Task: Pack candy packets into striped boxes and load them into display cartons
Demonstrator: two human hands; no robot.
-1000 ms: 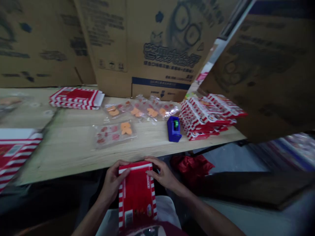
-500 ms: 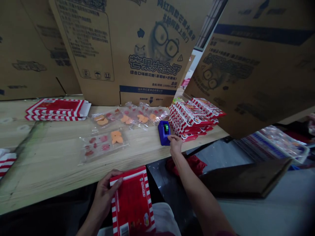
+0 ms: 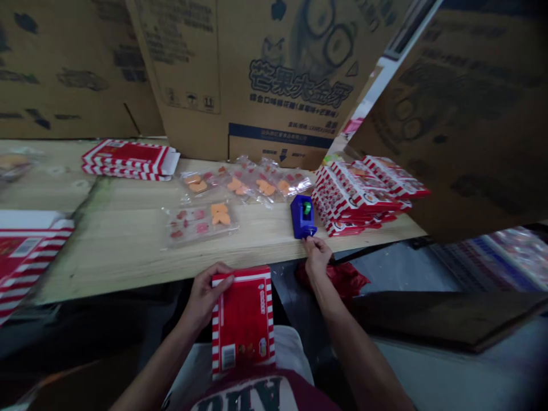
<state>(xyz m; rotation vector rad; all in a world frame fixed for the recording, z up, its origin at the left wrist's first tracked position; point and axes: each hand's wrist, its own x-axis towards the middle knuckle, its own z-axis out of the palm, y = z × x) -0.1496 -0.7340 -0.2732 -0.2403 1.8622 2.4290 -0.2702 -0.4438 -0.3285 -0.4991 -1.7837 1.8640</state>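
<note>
"Red cardboard box (image 3: 242, 314) with white-striped borders: position?"

"Held near the person's maroon shirt (image 3: 310, 394), just short of the table (image 3: 124, 234), printed face toward the camera."

"Condition of the left hand (image 3: 206, 294)?"

"Gripping that box at its upper left corner. Thumb laid over the face; the other fingers are partly hidden."

"And the right hand (image 3: 317, 257)?"

"Fingertips at the near end of the blue tape dispenser (image 3: 298, 214), which carries a green roll (image 3: 307, 208). Whether they pinch any tape, I cannot tell."

"Contents of the table?"

"Right of the dispenser, just beside it: a pile of striped boxes (image 3: 357, 197). Left of it, nearer the front edge: one clear packet (image 3: 188, 225) with orange and reddish pieces. Behind that, a row of similar packets (image 3: 246, 185), overlapping, before a large printed carton (image 3: 278, 114)."

"Rear left?"

"Flat striped boxes (image 3: 126, 158), stacked."
</note>
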